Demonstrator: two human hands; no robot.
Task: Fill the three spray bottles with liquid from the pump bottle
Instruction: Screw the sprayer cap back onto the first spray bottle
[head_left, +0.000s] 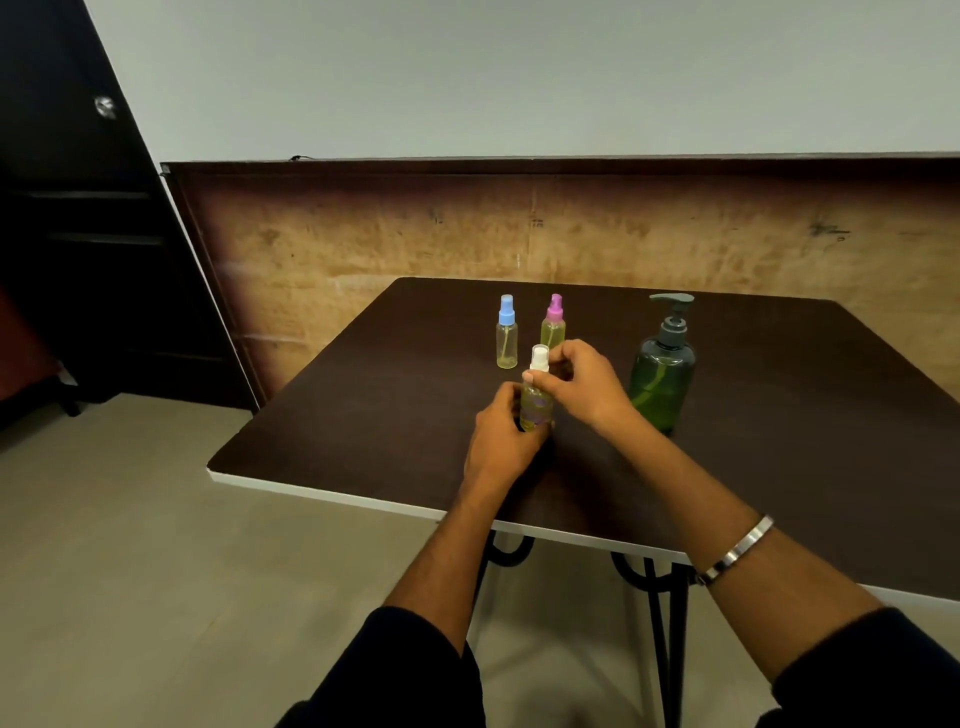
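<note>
Your left hand (501, 434) and right hand (584, 382) are bare, with no gloves or rings that can be made out. Your forearms are uncovered too. You wear dark, near-black sleeves (415, 670), pushed up towards the elbows on both arms. On your right forearm sits a plain, smooth silver metal bangle (737, 551), catching the light along its band.
</note>
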